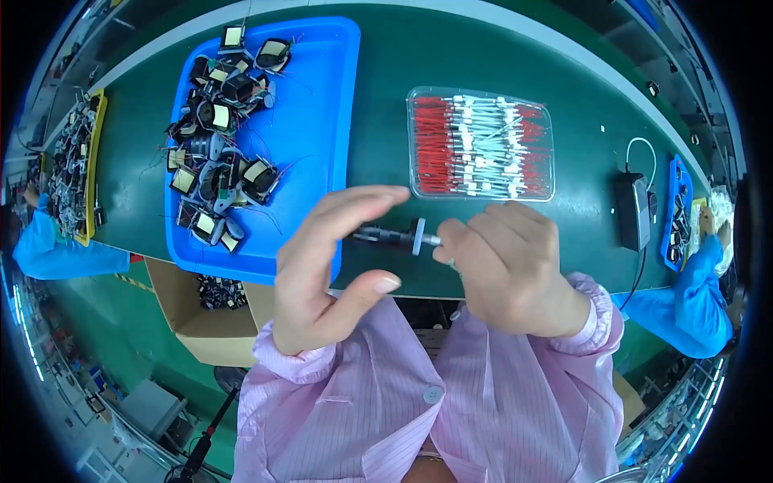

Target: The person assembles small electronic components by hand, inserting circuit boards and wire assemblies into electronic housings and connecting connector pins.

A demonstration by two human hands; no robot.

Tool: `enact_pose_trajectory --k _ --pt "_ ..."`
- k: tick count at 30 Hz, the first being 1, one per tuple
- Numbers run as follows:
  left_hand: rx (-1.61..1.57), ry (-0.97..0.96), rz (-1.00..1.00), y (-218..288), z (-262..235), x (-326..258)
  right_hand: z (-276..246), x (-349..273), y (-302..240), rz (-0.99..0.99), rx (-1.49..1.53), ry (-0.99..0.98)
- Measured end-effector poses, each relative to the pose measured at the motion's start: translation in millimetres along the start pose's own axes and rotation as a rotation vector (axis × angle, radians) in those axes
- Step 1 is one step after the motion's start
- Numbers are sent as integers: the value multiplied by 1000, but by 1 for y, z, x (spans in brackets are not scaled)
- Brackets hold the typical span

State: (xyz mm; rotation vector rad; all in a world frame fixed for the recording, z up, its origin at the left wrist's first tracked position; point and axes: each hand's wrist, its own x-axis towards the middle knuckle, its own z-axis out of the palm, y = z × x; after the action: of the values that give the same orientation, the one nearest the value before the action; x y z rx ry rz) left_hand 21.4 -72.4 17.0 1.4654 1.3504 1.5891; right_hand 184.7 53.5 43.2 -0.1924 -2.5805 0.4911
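Note:
My right hand (509,270) is closed around the light-coloured end of a small black cylindrical part with a grey disc (418,237). That part lies roughly level over the front of the green table, its dark end pointing left. My left hand (326,274) is open beside that end, thumb and fingers spread apart. Whether a finger behind touches the part cannot be seen. To the left is a blue tray (310,153) with a heap of black wired components (217,121) bearing cream-coloured pads. Beyond my right hand stands a clear plastic box (481,198) of red and white wire leads (475,145).
A black power adapter (633,211) with cables stands at the right. A yellow-edged tray (93,165) of parts and a cardboard box (211,324) are on the left. Co-workers' blue sleeves (68,245) show at both sides. A small blue tray (670,241) lies far right.

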Motion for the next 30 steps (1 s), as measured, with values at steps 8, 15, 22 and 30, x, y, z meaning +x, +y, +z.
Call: enact_pose_trajectory --k 8,15,22,30 --pt "729 498 -131 -13 -25 -9 -29 25 51 217 94 51" --pt "1271 342 -178 -48 -43 -9 -40 64 261 1051 208 157" --pt "1267 362 -157 -59 -45 -10 -12 36 372 1054 -345 320" --pt "1187 397 -91 -57 -43 -12 -37 51 283 705 -574 175"
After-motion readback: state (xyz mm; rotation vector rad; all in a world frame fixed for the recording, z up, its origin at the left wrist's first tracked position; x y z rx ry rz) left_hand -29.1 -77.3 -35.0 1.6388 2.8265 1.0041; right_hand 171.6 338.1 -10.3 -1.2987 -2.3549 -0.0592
